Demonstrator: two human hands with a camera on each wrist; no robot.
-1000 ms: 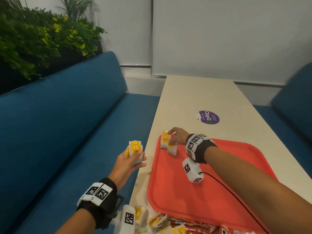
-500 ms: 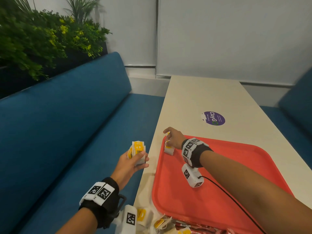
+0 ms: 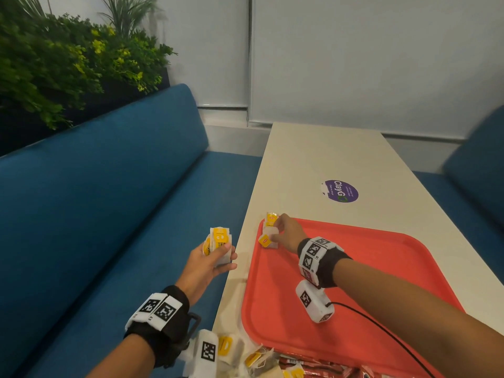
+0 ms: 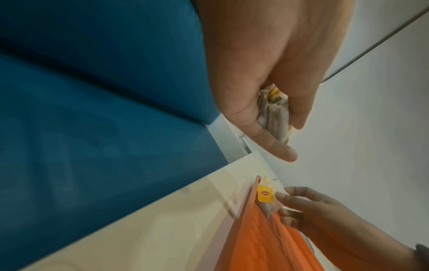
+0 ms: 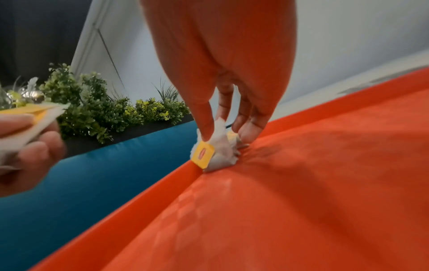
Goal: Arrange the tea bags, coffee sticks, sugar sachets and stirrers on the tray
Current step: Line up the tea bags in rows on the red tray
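Step in hand: tea-bag placement. Right hand pinched tea bags against far-left corner of tray. Left hand gripped spare tea-bag bundle off table edge. Next, probably: release, then draw from bundle.

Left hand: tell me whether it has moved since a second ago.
No. The left hand, gripping tea bags, stays just off the left edge of the table, slightly nearer than the far-left corner of the tray.

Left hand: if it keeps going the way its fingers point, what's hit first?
Probably the cream tabletop's near edge; the left hand, gripping yellow-tagged tea bags, hovers beside it. Depth unclear.
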